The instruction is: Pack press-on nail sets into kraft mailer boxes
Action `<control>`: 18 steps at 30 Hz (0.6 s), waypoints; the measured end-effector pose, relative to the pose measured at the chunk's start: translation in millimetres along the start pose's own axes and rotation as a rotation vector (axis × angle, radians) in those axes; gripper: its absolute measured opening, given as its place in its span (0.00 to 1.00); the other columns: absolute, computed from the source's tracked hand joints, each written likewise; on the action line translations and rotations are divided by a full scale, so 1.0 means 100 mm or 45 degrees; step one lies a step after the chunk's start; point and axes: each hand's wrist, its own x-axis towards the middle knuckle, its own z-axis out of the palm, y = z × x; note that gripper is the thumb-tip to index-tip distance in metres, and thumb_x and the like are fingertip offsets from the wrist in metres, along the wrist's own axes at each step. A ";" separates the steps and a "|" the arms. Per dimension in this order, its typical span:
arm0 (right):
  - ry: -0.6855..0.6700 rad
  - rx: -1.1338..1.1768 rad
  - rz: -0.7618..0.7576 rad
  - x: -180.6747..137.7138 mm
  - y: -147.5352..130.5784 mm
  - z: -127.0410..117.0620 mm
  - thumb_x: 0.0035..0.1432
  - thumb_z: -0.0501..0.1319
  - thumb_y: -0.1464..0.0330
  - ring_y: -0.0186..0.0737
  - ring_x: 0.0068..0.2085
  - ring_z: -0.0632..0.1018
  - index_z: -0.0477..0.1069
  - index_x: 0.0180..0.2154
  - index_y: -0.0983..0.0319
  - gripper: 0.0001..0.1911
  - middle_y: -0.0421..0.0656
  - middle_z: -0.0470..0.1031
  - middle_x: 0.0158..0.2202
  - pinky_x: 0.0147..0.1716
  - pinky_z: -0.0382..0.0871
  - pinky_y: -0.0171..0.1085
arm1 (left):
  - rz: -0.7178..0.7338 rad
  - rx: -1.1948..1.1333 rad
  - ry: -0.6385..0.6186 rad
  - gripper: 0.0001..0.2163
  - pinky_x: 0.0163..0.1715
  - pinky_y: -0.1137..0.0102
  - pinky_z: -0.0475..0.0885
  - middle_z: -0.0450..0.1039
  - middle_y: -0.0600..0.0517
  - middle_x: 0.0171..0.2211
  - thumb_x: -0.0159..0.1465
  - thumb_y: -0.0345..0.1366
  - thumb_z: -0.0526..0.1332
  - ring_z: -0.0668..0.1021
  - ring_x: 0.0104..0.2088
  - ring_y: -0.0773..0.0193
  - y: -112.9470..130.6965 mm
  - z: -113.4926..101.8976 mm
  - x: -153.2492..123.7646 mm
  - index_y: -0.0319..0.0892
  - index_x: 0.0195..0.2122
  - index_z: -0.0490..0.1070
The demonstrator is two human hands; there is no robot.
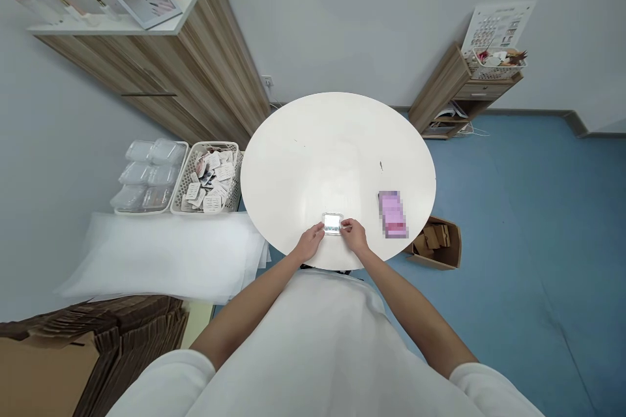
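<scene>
A small, clear rectangular plastic case (332, 224) with a white, shiny face lies near the front edge of the round white table (303, 143). Dark marks, too small to read, run along the lower part of its face. My left hand (310, 242) grips the case's left edge with curled fingers. At the right edge, my right hand (354, 235) has its thumb and fingers closed together on the case's side. To the right of my right hand lies a pink-purple rectangular thing (392, 214), blurred into blocks.
Left of the table stand a white basket of printed cards (208, 179), clear plastic boxes (156, 169) and a stack of translucent white sheets (171, 254). Folded cardboard (137, 345) leans at lower left. An open carton (435, 242) sits on the floor at right. Wooden cabinets flank the far wall.
</scene>
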 end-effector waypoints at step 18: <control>-0.458 -1.086 -0.694 -0.56 0.36 -0.56 0.51 0.58 0.67 0.44 0.45 0.67 0.68 0.37 0.59 0.09 0.47 0.66 0.46 0.41 0.60 0.42 | 0.550 0.973 -0.174 0.08 0.45 0.61 0.60 0.66 0.49 0.43 0.55 0.36 0.58 0.65 0.46 0.56 -0.28 -0.51 -0.18 0.45 0.36 0.70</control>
